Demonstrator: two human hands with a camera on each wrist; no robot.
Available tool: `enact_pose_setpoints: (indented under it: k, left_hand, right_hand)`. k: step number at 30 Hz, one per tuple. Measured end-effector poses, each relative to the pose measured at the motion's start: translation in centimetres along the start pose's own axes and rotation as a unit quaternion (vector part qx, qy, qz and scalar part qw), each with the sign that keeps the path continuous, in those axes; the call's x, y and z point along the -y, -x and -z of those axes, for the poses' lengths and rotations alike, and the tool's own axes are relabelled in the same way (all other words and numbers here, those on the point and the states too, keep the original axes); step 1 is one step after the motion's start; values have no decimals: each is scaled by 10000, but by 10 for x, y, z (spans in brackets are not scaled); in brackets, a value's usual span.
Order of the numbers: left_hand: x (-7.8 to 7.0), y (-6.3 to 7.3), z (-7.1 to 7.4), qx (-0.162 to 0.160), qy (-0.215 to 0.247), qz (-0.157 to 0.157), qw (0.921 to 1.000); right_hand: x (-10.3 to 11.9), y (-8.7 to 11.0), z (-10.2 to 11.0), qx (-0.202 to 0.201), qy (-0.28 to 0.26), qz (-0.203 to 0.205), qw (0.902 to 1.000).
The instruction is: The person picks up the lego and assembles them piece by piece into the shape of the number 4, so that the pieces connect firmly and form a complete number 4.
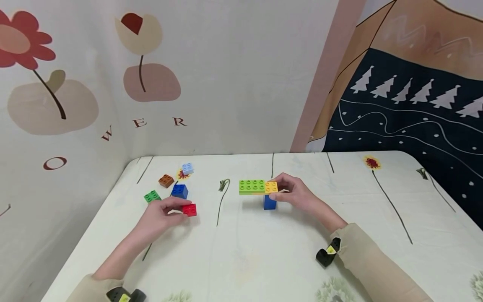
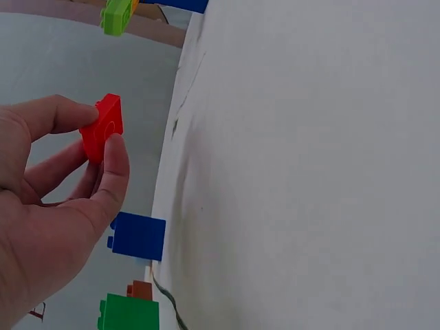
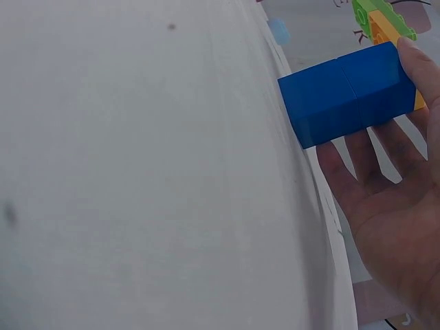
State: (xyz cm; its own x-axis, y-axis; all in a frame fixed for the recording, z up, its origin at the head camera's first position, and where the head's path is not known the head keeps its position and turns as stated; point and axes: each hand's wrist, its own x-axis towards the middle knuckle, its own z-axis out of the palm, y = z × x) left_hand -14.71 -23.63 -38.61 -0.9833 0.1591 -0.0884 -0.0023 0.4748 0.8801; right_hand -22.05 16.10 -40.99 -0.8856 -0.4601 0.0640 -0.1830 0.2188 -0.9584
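Note:
My left hand (image 1: 160, 216) pinches a small red toy brick (image 1: 190, 209) between thumb and fingers. In the left wrist view the red brick (image 2: 104, 129) is held up above the table, tilted. With thumb and fingers, my right hand (image 1: 296, 193) grips an assembled piece at its yellow brick (image 1: 271, 187). A long lime-green brick (image 1: 251, 187) extends to the left of the yellow one. Below them is a blue part (image 1: 269, 202), which the right wrist view shows as two blue bricks (image 3: 350, 93) stacked, with fingers along one side.
Loose bricks lie on the white table (image 1: 241, 247) around the left hand: a green one (image 1: 152, 196), a dark blue one (image 1: 179, 191), a brown one (image 1: 166, 180) and a light blue one (image 1: 187, 168). A printed curtain (image 1: 234, 84) hangs behind the table's far edge.

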Motion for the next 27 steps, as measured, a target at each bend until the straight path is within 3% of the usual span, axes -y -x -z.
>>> enact_pose_setpoints:
  k: [8, 15, 18, 22, 27]
  left_hand:
    - [-21, -11, -15, -60, 236, -307, 9992]
    - [-44, -24, -34, 89, 744, -1245, 9894]
    - [-54, -31, -45, 91, 601, -1479, 9871]
    - [-66, -40, -57, -16, 59, -1445, 9895]
    - [-80, -54, -70, 39, -115, -1476, 9890]
  right_hand:
    - [-1, 0, 0, -18, -24, 11, 10000]
    - [-2, 1, 1, -31, -52, 0, 10000]
    - [-2, 2, 1, -62, -51, -42, 10000]
    - [-2, 1, 0, -92, -65, -134, 9998]
    - [-1, 0, 0, -98, -21, -129, 9999]
